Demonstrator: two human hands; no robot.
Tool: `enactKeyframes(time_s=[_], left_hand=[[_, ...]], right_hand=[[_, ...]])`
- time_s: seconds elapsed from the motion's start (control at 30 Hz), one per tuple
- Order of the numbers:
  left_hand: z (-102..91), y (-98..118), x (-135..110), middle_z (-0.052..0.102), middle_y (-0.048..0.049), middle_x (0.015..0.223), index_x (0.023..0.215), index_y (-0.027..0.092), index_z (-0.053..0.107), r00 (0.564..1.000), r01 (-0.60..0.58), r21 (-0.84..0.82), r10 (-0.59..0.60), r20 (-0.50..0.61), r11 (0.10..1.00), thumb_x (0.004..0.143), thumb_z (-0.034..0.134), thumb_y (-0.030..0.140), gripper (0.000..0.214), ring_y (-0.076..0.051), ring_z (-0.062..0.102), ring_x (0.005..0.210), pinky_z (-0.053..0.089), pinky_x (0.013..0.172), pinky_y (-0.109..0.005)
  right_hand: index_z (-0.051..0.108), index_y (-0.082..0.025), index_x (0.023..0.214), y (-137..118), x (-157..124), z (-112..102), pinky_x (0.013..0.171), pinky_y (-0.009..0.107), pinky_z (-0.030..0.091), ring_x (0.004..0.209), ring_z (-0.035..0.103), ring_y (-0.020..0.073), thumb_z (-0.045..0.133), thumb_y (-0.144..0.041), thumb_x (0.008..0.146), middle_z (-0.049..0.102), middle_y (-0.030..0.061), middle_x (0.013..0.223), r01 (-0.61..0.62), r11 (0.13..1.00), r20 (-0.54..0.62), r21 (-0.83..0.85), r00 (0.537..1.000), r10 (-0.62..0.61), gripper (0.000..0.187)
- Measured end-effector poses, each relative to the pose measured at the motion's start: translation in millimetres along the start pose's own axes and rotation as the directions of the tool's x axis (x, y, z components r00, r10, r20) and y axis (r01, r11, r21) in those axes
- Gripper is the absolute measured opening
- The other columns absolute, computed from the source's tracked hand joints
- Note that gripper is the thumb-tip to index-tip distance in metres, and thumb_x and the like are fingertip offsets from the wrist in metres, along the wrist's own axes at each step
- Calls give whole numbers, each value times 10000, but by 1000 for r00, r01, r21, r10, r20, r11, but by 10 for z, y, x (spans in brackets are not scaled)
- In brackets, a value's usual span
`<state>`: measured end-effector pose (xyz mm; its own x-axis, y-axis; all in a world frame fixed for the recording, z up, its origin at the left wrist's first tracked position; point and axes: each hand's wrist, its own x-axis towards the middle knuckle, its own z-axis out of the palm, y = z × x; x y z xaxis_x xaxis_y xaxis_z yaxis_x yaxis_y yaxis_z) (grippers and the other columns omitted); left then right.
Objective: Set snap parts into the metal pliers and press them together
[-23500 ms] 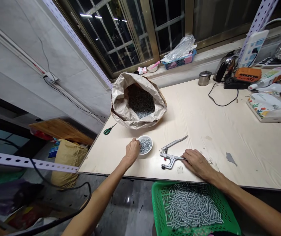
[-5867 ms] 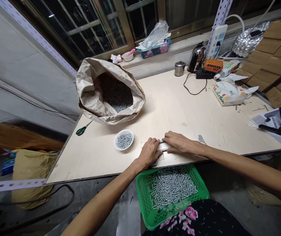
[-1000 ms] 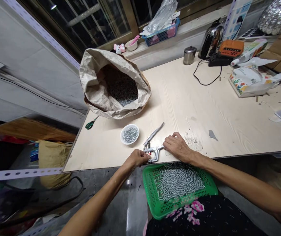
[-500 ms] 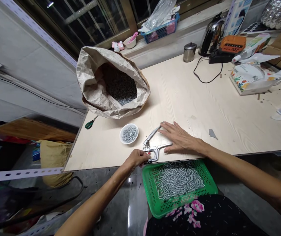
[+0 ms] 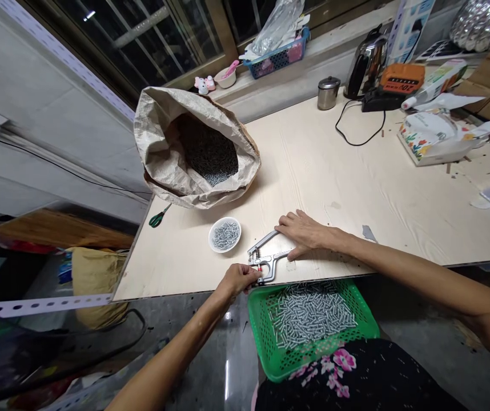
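Note:
Silver hand pliers with two long handles lie at the table's front edge, jaws toward the left and handles spread apart. My right hand grips them, with bent fingers over the upper handle and the thumb by the lower one. At the jaws, my left hand is closed in a pinch; whatever it holds is too small or hidden to make out. Just beyond the left hand stands a white bowl of small metal screw-like pieces. Below the table edge, a green basket on the lap holds many silver screw-like pieces.
A large open sack of dark metal pieces stands at the back left. Green-handled scissors lie near the left edge. Farther right are a metal canister, a kettle, a cord and a tissue pack.
My right hand's fingers have curled from spread flat to bent around the handles, which have come slightly closer together. The left hand stays at the jaws.

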<state>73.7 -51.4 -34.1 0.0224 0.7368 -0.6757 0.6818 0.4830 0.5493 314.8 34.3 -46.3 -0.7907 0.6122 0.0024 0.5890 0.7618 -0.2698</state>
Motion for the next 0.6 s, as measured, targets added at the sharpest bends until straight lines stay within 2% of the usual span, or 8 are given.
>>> enactKeyframes(time_s=[0.1, 0.17, 0.23, 0.3, 0.37, 0.47, 0.53, 0.6], left_hand=[[95, 33, -111, 554, -3, 577, 613, 141, 614, 967, -86, 262, 144, -211, 961, 755, 614, 422, 314, -132, 517, 543, 396, 536, -245], [199, 102, -165, 624, -52, 796, 784, 150, 662, 868, -206, 445, 373, -328, 871, 820, 572, 354, 226, -178, 585, 734, 451, 660, -280], [295, 209, -143, 613, -100, 1058, 1017, 166, 634, 748, -337, 578, 584, -315, 743, 842, 574, 318, 240, -229, 573, 960, 469, 807, -342], [345, 331, -33, 529, -138, 1263, 1194, 164, 541, 674, -433, 658, 706, -218, 617, 805, 642, 291, 421, -272, 491, 1138, 437, 932, -409], [338, 434, 119, 482, -153, 1329, 1281, 154, 458, 668, -485, 692, 737, -103, 536, 770, 689, 275, 574, -284, 455, 1181, 412, 978, -440], [279, 510, 292, 536, -139, 1245, 1299, 151, 432, 695, -513, 708, 719, 10, 486, 771, 692, 295, 606, -271, 490, 1102, 428, 955, -435], [261, 515, 328, 573, -117, 1159, 1250, 161, 481, 700, -513, 711, 714, 22, 481, 790, 670, 311, 520, -263, 500, 1050, 447, 909, -419], [278, 507, 316, 600, -92, 1052, 1136, 169, 558, 698, -513, 701, 716, 5, 495, 828, 624, 304, 343, -247, 510, 991, 460, 856, -390]], right_hand=[[604, -148, 987, -33, -17, 37, 785, 376, 370, 933, 458, 257, 770, -522, 641, 550, 108, 1023, -5, 1000, -23, 7, 1000, 6, 536], [604, -153, 976, -61, -24, 60, 749, 350, 374, 918, 455, 245, 785, -475, 648, 551, 101, 1009, -14, 1000, -46, 28, 999, 15, 494], [602, -151, 987, -84, -32, 75, 721, 333, 377, 913, 452, 239, 795, -446, 645, 547, 102, 1011, -31, 999, -55, 41, 998, 33, 490], [599, -145, 1008, -89, -47, 83, 710, 328, 385, 916, 454, 241, 808, -437, 628, 543, 108, 1014, -49, 998, -55, 45, 997, 52, 523], [593, -142, 1034, -72, -71, 84, 709, 330, 397, 916, 460, 244, 817, -452, 607, 544, 108, 1003, -46, 998, -54, 53, 997, 49, 573], [582, -134, 1048, -32, -119, 80, 690, 322, 410, 895, 473, 237, 823, -458, 596, 549, 106, 990, -42, 996, -51, 81, 998, 47, 606], [587, -134, 1013, -39, -151, 83, 674, 309, 408, 875, 481, 223, 811, -396, 639, 559, 103, 977, -62, 994, -51, 89, 996, 67, 508], [597, -145, 921, -93, -175, 99, 671, 301, 405, 841, 489, 203, 733, -292, 748, 575, 88, 917, -72, 994, -59, 78, 995, 77, 264]])
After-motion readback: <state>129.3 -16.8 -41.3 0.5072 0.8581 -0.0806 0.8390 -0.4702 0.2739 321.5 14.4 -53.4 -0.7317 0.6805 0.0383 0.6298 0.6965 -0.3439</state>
